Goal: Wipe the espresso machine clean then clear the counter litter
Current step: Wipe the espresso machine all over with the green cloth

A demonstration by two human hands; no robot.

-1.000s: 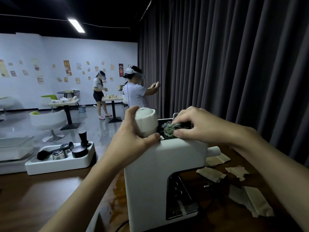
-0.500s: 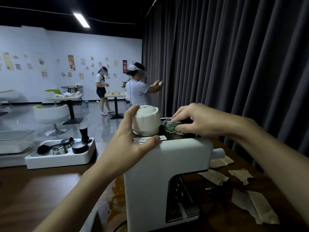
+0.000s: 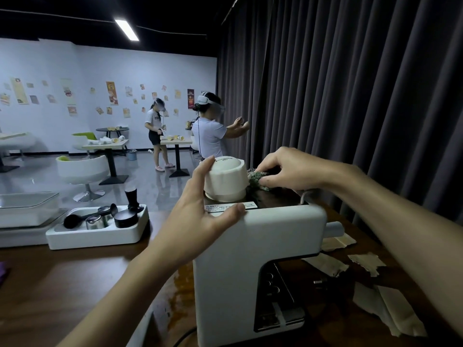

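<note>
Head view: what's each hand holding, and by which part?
Right hand pinches the cloth by its end away from the cap, atop the machine. Left hand grips nothing: thumb on the machine's top edge, fingers against the cap.

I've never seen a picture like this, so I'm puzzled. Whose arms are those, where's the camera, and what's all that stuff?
The camera sits on a person's head, so you see their own two arms reaching out. The white box is an espresso machine on a brown counter. The left hand rests against its white cap, thumb on the top edge. The right hand pinches a fuzzy cloth on the machine's top, for wiping. Torn paper scraps lie to the right; a white tray of coffee tools sits to the left.
</note>
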